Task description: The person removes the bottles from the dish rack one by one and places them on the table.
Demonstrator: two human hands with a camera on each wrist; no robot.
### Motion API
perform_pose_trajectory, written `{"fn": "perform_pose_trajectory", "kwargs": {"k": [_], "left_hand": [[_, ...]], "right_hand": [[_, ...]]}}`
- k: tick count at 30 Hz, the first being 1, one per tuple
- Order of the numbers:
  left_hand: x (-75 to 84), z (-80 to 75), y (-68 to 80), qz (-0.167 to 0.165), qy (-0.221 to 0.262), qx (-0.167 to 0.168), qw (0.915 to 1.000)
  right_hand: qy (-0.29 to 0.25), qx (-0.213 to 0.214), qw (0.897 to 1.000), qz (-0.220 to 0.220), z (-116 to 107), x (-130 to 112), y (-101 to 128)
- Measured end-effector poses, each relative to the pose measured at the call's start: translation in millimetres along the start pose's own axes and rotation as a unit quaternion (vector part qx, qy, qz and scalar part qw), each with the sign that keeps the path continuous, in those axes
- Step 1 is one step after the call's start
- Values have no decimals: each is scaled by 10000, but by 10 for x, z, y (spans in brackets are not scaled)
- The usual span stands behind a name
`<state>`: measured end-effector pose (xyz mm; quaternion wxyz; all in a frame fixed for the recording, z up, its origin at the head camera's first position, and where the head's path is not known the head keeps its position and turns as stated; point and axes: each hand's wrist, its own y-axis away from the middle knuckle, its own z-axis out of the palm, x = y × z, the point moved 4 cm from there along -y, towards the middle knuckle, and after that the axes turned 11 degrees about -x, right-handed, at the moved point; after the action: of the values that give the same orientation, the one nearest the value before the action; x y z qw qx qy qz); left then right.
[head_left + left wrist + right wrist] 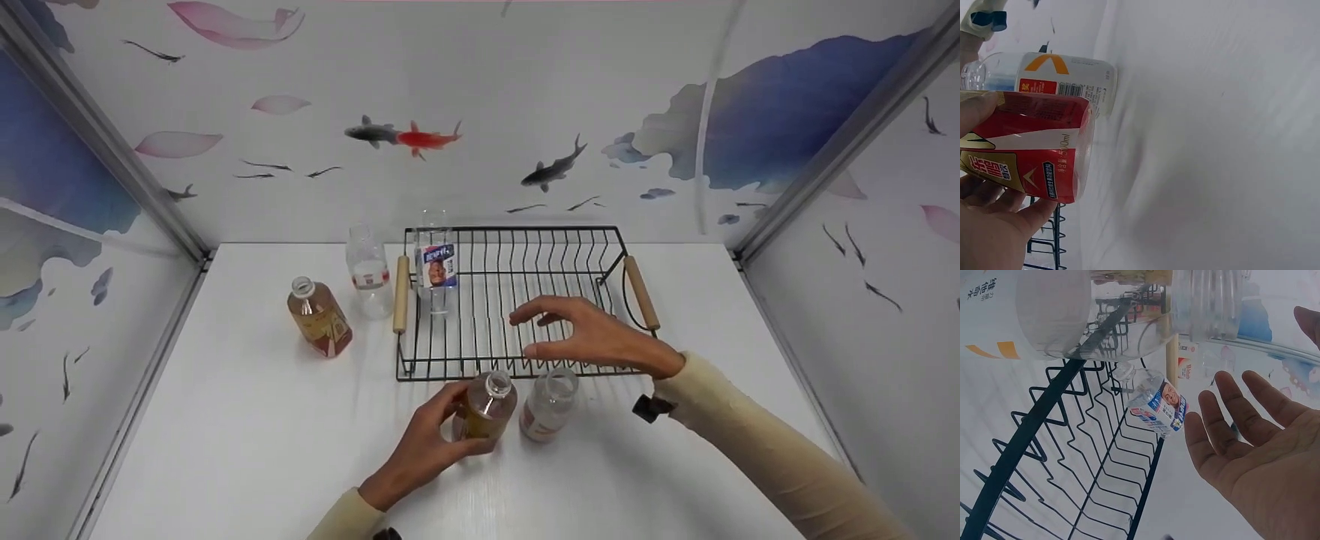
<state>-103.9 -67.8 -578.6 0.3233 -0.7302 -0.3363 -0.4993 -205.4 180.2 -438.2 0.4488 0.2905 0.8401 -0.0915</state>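
Observation:
My left hand (pixel 431 435) holds a plastic bottle (pixel 487 412) between thumb and fingers in front of the rack. In the left wrist view this bottle (pixel 1033 146) has a red and gold label; whether its base touches the table cannot be told. Just to its right stands a clear bottle (pixel 550 409) with a white label, its neck uncapped. Over the front of the black wire rack (pixel 517 274) hovers my right hand (pixel 592 337), fingers spread apart and holding nothing. Inside the rack's left end is a clear bottle (pixel 437 266) with a blue label (pixel 1165 405).
Left of the rack stand a bottle (pixel 321 319) with an amber-looking label and a clear bottle (pixel 370 277) close to the rack's left wooden handle (pixel 401 295). Another wooden handle (pixel 641 292) is on the right. Printed walls enclose the white table (pixel 247 450).

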Motion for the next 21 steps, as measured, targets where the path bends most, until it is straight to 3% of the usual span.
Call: {"fn": "perform_pose_trajectory", "kwargs": {"k": [21], "left_hand": [[-137,4,-53,-127,492,-171,9986]], "right_hand": [[21,79,9998,183,19,110,43]]}}
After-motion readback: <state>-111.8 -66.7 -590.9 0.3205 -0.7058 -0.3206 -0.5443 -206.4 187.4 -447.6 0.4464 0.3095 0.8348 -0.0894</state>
